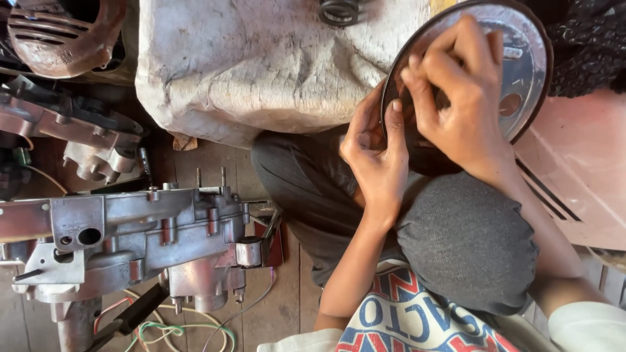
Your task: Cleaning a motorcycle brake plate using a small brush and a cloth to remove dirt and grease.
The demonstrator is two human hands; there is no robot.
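The round metal disc (515,72) stands on edge over my lap, its face turned toward me, leaning up against the pale worn tank (261,65) and the pink panel (580,176) on the right. My right hand (460,98) lies spread flat over the disc's face, fingers curled in toward its middle, pressing rather than clamped. My left hand (375,153) sits just below and to the left, thumb up along the disc's lower left rim and fingers wrapped behind it, so it pinches the edge. Both hands touch the disc; the right covers more of it. My grey-trousered knee (466,241) props it from beneath. Well apart, at the left of the wooden floor (287,293), an engine casing (130,234) stands over loose coloured wires (176,326).
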